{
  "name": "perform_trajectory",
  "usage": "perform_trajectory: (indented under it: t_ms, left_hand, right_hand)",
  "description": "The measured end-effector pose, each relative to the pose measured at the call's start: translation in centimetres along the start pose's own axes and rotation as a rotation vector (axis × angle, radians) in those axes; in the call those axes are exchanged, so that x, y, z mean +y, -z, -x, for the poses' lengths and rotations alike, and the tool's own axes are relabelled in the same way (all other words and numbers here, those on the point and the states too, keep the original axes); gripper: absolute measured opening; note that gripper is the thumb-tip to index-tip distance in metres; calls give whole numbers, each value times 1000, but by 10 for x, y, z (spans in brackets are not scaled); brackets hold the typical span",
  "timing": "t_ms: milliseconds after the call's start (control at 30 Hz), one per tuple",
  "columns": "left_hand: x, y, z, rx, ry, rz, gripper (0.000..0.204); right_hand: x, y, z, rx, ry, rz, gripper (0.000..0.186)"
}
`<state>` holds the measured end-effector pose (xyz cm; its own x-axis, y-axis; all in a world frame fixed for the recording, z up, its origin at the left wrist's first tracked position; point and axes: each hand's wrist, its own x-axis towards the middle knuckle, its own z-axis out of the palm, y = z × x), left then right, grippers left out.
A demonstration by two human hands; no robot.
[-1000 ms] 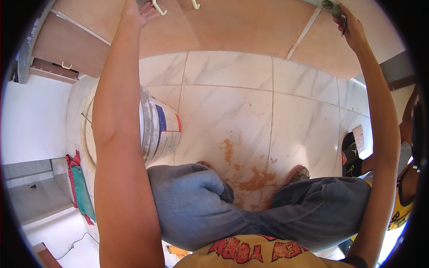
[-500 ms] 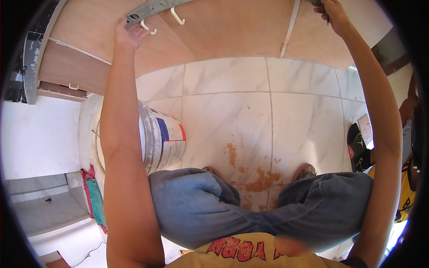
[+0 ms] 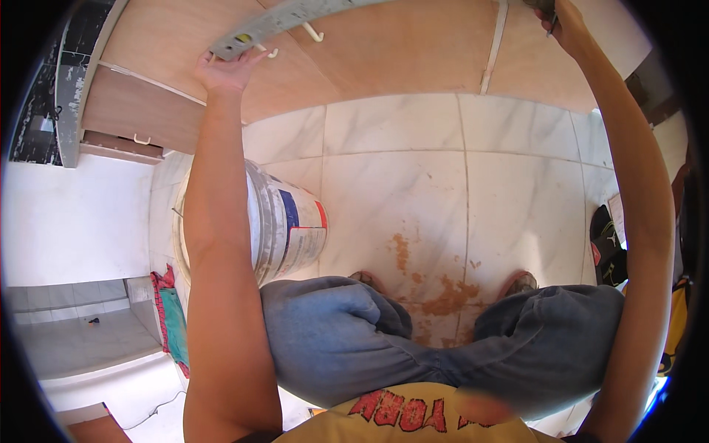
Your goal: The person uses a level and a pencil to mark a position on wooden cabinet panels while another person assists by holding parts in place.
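Note:
A long grey spirit level [image 3: 277, 26] with a small yellow-green vial lies along the top of the wooden cabinet fronts [image 3: 399, 55] and runs out of the upper edge. My left hand [image 3: 227, 71] grips its left end, the palm beneath it and the fingers partly hidden. Close by are two cream hook-shaped handles, one handle [image 3: 315, 33] further right and one handle [image 3: 270, 52] next to my fingers. At the upper right my right hand [image 3: 567, 31] is closed round something dark, cut off by the picture's edge; a thin dark piece shows below the fingers.
A used white bucket [image 3: 303, 229] with blue and red markings stands beside my left forearm. Brown stains [image 3: 447, 295] mark the tiled floor [image 3: 391, 177] between my feet. Green and red cloth [image 3: 173, 317] hangs at the left. Someone in dark footwear [image 3: 609, 247] is at the right edge.
The whole scene has shifted slightly to the right in view. The spirit level's left end sits a little lower in the picture, with my left hand still at it.

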<state>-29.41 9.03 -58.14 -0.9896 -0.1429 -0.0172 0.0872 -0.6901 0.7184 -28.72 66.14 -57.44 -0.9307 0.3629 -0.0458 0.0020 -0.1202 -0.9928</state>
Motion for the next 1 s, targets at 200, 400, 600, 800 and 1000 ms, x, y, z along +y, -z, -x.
perform_trajectory:
  t_ms: [200,400,600,800,1000]
  left_hand:
    - [-22,25,-20,-37,-195,-628,67]
    - [-30,-9,3,30,-328,-1181,95]
    - [-69,-20,-3,278,-602,-1432,119]
    - [-88,-32,7,373,-522,-1157,122]
    - [-103,-47,16,572,-413,-1196,116]
  right_hand:
    - [18,34,-14,-24,16,30,32]
    - [35,89,-25,-23,78,236,35]
    - [37,90,-4,-86,97,422,34]
    - [36,100,-1,-87,70,388,33]
    - [38,97,0,-80,75,405,34]
